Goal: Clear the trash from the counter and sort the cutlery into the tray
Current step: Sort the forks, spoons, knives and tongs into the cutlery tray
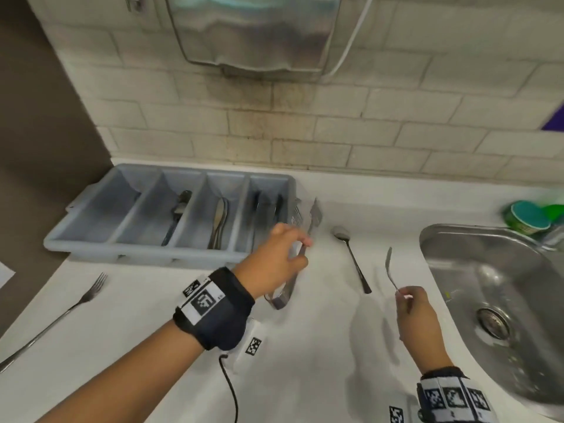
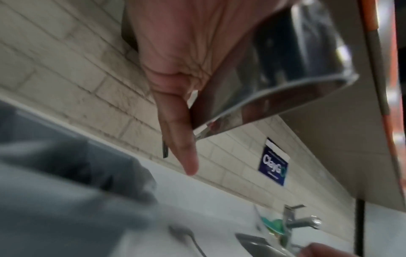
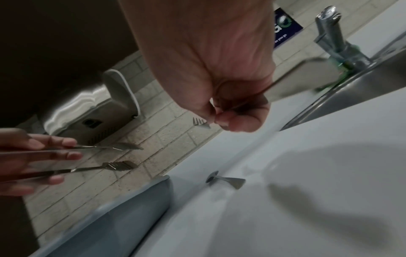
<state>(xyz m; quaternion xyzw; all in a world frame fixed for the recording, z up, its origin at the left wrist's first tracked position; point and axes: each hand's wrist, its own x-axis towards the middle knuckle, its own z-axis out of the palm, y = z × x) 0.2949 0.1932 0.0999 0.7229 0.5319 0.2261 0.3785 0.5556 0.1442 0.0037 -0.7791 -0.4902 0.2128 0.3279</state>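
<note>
My left hand (image 1: 290,251) grips metal serving tongs (image 1: 300,239) just right of the grey four-compartment cutlery tray (image 1: 146,254). The tongs' tips point toward the wall past the tray's right end; in the right wrist view the tongs (image 3: 118,165) show one fork-shaped and one spoon-shaped tip. My right hand (image 1: 407,299) pinches the handle end of a fork (image 1: 389,264), its tines up, above the counter beside the sink. A dark-handled spoon (image 1: 351,257) lies on the counter between my hands. Another fork (image 1: 61,312) lies at the front left. Cutlery lies in three tray compartments; the leftmost is empty.
A steel sink (image 1: 488,270) is set into the counter at the right, with a faucet (image 3: 336,38) and green sponges (image 1: 531,218) behind it. A steel hand dryer (image 1: 253,32) hangs on the tiled wall above the tray. The counter ends at the left.
</note>
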